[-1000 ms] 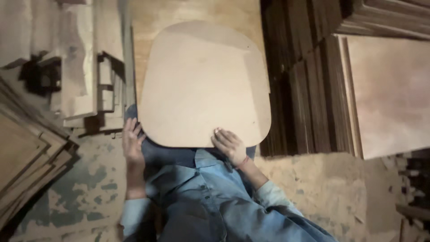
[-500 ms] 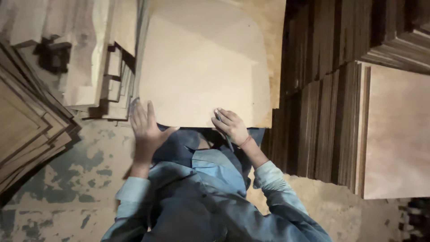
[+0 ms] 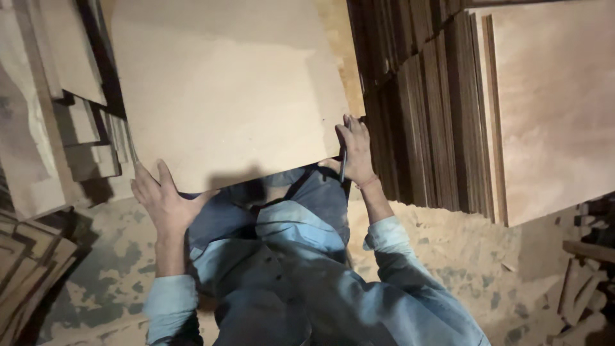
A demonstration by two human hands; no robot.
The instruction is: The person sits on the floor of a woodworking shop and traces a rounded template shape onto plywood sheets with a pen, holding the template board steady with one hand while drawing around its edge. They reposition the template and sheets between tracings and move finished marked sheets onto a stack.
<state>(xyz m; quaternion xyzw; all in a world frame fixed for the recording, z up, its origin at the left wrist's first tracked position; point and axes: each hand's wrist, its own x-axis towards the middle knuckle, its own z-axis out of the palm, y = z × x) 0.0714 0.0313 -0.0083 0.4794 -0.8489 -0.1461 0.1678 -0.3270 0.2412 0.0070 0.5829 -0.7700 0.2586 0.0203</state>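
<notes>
A large pale wooden board (image 3: 224, 90) with rounded corners fills the upper middle of the view, above my knees. My left hand (image 3: 163, 200) cups its lower left corner from beneath, with the fingers spread against the edge. My right hand (image 3: 356, 151) grips the board's lower right edge. A thin dark pencil-like stick (image 3: 344, 166) also sits between that hand's fingers. My light blue sleeves and blue trousers show below the board.
Upright stacks of dark plywood sheets (image 3: 416, 115) stand close to my right hand, with a big reddish sheet (image 3: 557, 102) behind them. Wood offcuts (image 3: 64, 96) pile up at the left, and flat sheets (image 3: 25, 269) lie at lower left. Sawdust (image 3: 448, 243) covers the floor.
The board has come nearer and now fills more of the view. My hands have moved apart along its near edge, the left to the left corner, the right to the right edge.
</notes>
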